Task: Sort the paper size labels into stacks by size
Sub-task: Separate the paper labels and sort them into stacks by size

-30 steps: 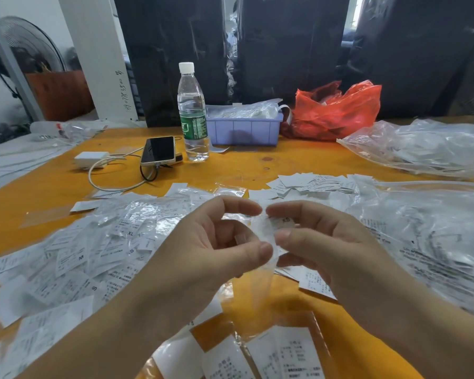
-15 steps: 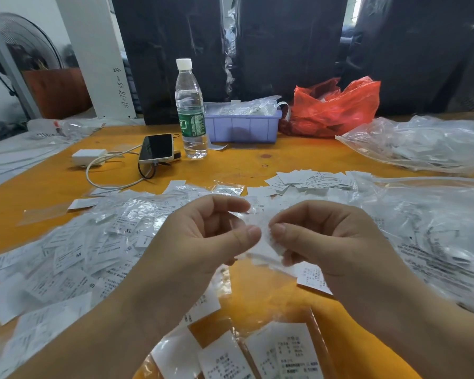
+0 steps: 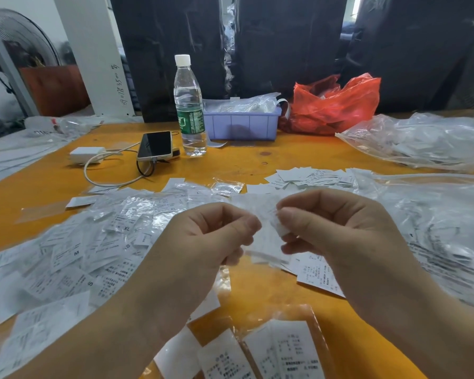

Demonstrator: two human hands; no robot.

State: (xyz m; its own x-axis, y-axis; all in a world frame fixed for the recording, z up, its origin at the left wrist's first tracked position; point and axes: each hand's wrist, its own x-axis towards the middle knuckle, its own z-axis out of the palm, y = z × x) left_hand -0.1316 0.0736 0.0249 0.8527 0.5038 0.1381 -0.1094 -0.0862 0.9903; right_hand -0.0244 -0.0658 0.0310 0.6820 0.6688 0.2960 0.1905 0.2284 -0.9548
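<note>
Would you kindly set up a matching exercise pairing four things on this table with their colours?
Things:
1. bottle cap
2. tray
3. bag beside the tray
4. table

Colours:
A. orange
B. red
C. white
D. lilac

Pairs: 1-C, 2-D, 3-B, 4-A

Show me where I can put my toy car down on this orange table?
Bare table shows between the water bottle, the phone and the small label stack. Another patch lies left of the charger cable. The big label pile on the left and plastic bags on the right are crowded.
</note>
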